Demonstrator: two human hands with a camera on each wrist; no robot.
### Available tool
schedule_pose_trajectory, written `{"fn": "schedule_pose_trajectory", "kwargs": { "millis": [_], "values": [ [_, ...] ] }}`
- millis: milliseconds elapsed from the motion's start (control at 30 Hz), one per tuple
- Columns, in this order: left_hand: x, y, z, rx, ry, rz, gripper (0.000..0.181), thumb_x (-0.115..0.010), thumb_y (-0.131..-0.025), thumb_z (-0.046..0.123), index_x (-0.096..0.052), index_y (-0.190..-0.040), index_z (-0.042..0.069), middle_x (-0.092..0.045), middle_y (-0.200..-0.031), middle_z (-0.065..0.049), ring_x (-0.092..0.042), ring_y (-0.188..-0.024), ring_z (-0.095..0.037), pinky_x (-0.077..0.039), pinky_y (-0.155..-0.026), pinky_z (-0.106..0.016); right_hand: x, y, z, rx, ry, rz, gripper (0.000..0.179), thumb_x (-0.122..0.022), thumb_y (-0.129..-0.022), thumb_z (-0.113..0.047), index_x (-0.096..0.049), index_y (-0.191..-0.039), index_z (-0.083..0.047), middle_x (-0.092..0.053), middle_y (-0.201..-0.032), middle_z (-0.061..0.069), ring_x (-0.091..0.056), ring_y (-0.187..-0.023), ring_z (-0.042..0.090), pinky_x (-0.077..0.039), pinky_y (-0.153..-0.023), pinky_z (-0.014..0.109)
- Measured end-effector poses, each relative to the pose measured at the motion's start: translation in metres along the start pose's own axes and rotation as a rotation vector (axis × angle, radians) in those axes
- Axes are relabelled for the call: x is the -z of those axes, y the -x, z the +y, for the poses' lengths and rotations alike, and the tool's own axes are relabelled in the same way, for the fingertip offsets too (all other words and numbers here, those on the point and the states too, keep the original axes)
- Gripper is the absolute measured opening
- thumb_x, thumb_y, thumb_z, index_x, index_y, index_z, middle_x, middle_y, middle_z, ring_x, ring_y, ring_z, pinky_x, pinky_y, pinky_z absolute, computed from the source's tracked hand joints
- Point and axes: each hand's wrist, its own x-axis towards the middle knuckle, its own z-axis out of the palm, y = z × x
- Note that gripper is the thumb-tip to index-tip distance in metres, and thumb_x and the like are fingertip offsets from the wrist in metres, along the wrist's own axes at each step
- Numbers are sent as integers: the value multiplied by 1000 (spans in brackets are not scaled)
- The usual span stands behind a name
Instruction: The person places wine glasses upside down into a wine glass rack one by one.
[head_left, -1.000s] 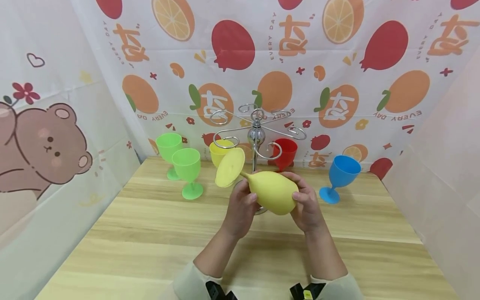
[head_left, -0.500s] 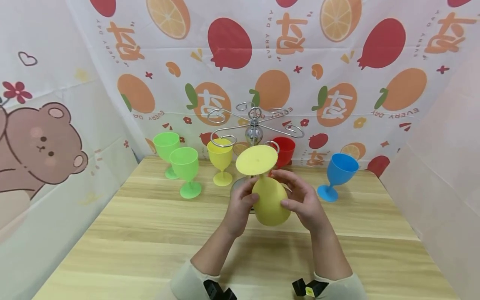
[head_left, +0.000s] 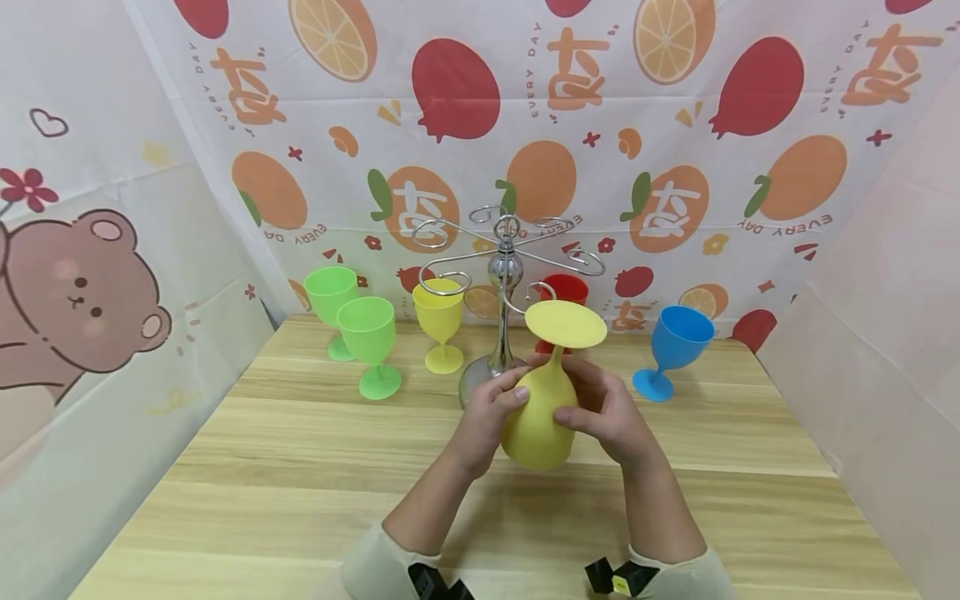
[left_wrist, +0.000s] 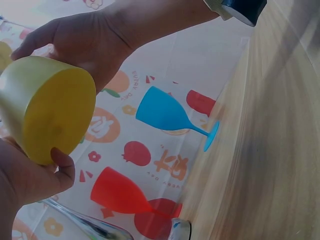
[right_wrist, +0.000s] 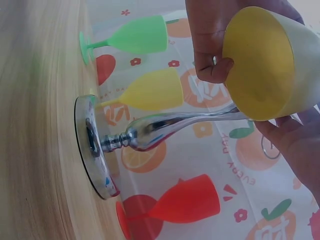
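Both hands hold a yellow goblet (head_left: 542, 417) upside down in front of the silver metal stand, its round foot at the top and its bowl below. My left hand (head_left: 483, 421) grips the bowl from the left, with the thumb at the rim in the left wrist view. From the other side my right hand (head_left: 611, 417) holds it, thumb on the bowl and fingers behind. In both wrist views the goblet's open mouth (left_wrist: 60, 115) shows, with nothing inside. The silver stand (head_left: 504, 333) has several curled arms on top, and its round base is partly covered by the left hand.
Two green goblets (head_left: 366, 329) and a second yellow goblet (head_left: 438, 312) stand upright on the wooden table (head_left: 300, 483), left of the stand. Behind the held goblet is a red goblet (head_left: 566, 288). A blue goblet (head_left: 678, 337) stands at the right. A fruit-patterned cloth hangs behind.
The yellow goblet has turned from lying sideways, foot to the left, to foot up and mouth down. The hands have shifted round it and come slightly nearer and lower.
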Motion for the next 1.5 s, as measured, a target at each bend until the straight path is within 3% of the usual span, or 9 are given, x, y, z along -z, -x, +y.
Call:
{"fn": "schedule_pose_trajectory", "kwargs": {
  "millis": [300,567,667,867,1033,1300,1500],
  "values": [
    [-2,-1,-4,-16,29,-33,55,-52,-96,38,-48,-141,5,-53,-133,-14,-53,-113,-19,-48,-94,-31,6,3,3,7,-40,52,56,-70,-89,-12,-50,-140,-3,-61,-131,1,-58,-115,19,-55,-92,32],
    [-2,-4,-10,-61,11,26,89,-70,-82,60,-35,-146,9,-46,-144,-11,-45,-129,-24,-43,-106,-38,9,1,7,64,-120,143,54,-67,-91,-7,-48,-142,-4,-59,-133,6,-54,-120,23,-53,-96,32],
    [-2,-6,-12,-69,20,32,91,-75,-81,54,-32,-148,11,-43,-147,-9,-42,-133,-25,-45,-105,-38,8,-1,8,73,-112,212,53,-64,-90,-3,-45,-140,-1,-58,-133,7,-53,-119,25,-54,-94,31],
    [-2,-7,-14,-70,73,47,86,-83,-79,35,-31,-147,20,-38,-147,-7,-47,-131,-26,-52,-98,-36,5,-3,9,-6,-83,388,50,-63,-91,-1,-45,-137,-7,-55,-130,7,-53,-118,24,-55,-92,31],
    [-2,-7,-16,-68,34,83,86,-85,-78,26,-33,-146,26,-39,-145,-5,-52,-126,-28,-53,-97,-38,2,-6,9,-62,-133,500,47,-61,-93,1,-45,-134,-13,-53,-130,8,-53,-120,24,-54,-94,31],
    [-4,-9,-23,-55,-4,101,84,-84,-77,12,-34,-145,18,-41,-143,-5,-57,-118,-34,-57,-88,-40,-3,-8,10,-68,-154,559,45,-60,-95,-2,-41,-134,-14,-48,-134,9,-51,-125,25,-51,-98,31],
    [-5,-9,-24,-58,30,114,74,-80,-82,12,-37,-142,17,-46,-138,-8,-55,-118,-27,-56,-90,-38,-6,-7,8,-66,-149,528,44,-55,-98,-10,-39,-139,-13,-47,-134,7,-47,-124,24,-52,-98,28]
  ]
}}
